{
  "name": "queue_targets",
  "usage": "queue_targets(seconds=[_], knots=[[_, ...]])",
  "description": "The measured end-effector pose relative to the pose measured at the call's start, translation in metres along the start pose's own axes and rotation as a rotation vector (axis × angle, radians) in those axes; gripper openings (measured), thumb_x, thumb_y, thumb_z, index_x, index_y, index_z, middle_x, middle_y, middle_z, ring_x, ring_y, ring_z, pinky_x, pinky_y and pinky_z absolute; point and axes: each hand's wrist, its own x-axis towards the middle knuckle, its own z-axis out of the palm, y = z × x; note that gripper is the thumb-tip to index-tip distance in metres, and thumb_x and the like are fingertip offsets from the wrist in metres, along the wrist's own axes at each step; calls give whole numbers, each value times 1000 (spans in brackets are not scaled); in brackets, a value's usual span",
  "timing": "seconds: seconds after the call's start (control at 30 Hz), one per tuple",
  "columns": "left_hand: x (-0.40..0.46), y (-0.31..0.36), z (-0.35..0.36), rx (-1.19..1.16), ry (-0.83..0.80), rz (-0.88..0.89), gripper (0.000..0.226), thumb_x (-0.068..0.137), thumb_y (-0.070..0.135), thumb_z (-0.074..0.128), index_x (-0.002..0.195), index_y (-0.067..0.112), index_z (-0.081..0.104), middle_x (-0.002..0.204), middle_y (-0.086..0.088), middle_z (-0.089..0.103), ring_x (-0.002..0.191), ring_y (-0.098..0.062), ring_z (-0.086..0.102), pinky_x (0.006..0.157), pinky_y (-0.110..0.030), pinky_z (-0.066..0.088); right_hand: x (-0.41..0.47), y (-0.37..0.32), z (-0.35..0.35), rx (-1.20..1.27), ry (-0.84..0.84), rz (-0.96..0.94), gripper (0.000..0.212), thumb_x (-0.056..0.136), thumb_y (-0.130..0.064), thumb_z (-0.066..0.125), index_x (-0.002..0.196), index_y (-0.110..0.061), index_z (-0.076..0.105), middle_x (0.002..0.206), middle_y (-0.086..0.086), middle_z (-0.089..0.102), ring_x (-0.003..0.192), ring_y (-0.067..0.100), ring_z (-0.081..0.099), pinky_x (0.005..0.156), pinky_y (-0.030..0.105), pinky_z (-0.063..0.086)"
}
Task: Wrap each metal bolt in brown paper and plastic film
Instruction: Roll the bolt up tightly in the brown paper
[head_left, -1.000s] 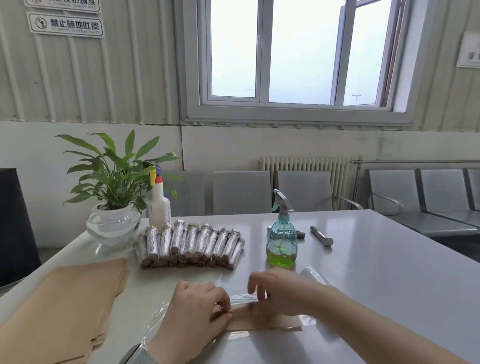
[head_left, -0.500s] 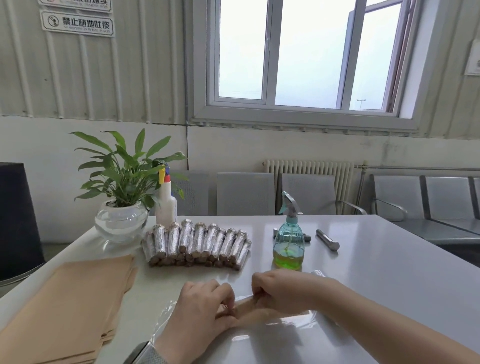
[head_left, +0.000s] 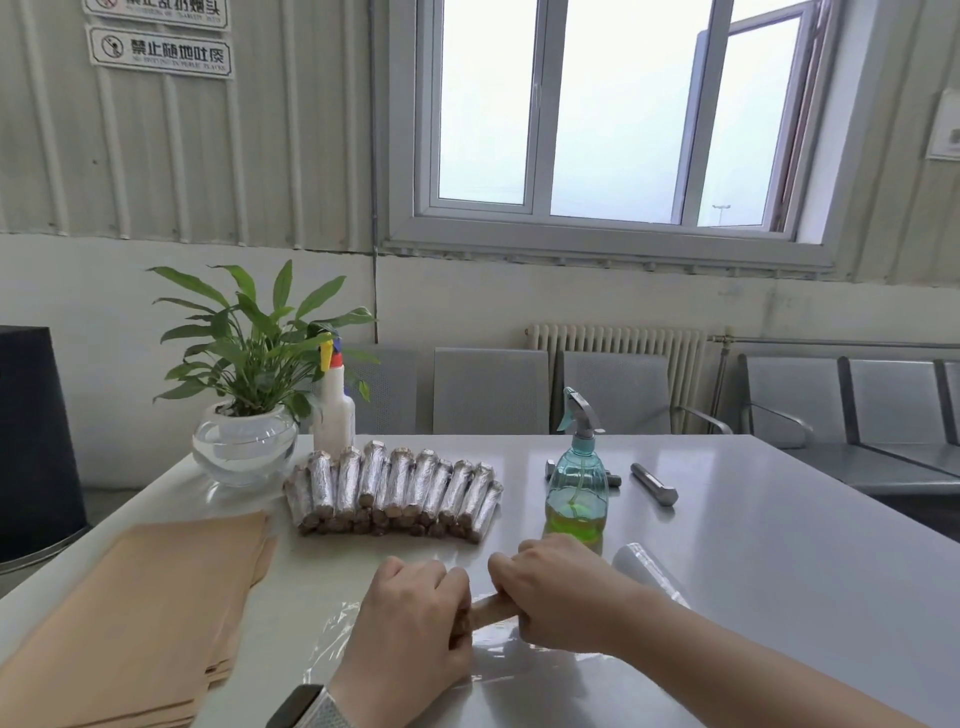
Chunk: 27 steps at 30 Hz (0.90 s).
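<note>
Waiting room or break area of an industrial site, doubling as a packing station. Corrugated metal wall panels (head_left: 156, 156) are covering the upper half of the frame; a no-spitting notice (head_left: 162, 51) is hanging at upper left. Linked metal bench seats (head_left: 491, 389) are lining the wall mid-frame, a ribbed radiator (head_left: 618, 345) standing behind them under the window (head_left: 597, 119). At centre, a white counter (head_left: 779, 545) is carrying wrapped bolts (head_left: 395, 488) in a row, brown paper sheets (head_left: 140, 613) at lower left, and a potted plant (head_left: 249, 374).
</note>
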Motion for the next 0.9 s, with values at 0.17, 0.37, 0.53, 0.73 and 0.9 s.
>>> queue_targets(seconds=[0.17, 0.37, 0.53, 0.73, 0.9], knots=[[1, 1, 1, 32, -26, 27, 18, 50, 35, 67, 61, 28, 55, 60, 11, 50, 56, -13, 53, 67, -28, 29, -7, 10, 13, 181, 87, 10, 24, 85, -23, 54, 107, -15, 48, 99, 4, 62, 85, 28, 59, 69, 37, 43], [1, -2, -4, -4, -102, 24, 30, 47, 50, 79, 64, 33, 61, 62, 15, 54, 58, -6, 56, 68, -26, 27, -24, 18, 30, 446, 178, 25, 20, 90, -28, 60, 109, -20, 58, 104, -2, 60, 92, 17, 55, 75, 26, 39], [3, -1, -8, -32, -164, 14, 34, 50, 70, 68, 65, 39, 65, 64, 18, 55, 61, -1, 57, 69, -23, 27, -35, 16, 45, 578, 283, 47, 22, 97, -30, 56, 111, -18, 69, 107, -1, 63, 101, 13, 55, 89, 21, 42], [-3, -10, -20, -177, -90, -30, 21, 69, 55, 67, 86, 43, 73, 81, 19, 54, 71, -3, 55, 71, -18, 32, -34, 13, 54, 671, 383, 89, 19, 95, -27, 62, 105, -18, 75, 103, -4, 67, 100, 11, 56, 89, 13, 40], [-2, -20, -25, -205, -138, -100, 43, 69, 57, 63, 106, 36, 72, 70, 24, 58, 70, 4, 57, 77, -14, 29, -33, 15, 59, 704, 407, 91, 18, 93, -25, 64, 104, -17, 75, 103, -3, 67, 101, 10, 56, 90, 13, 40]])
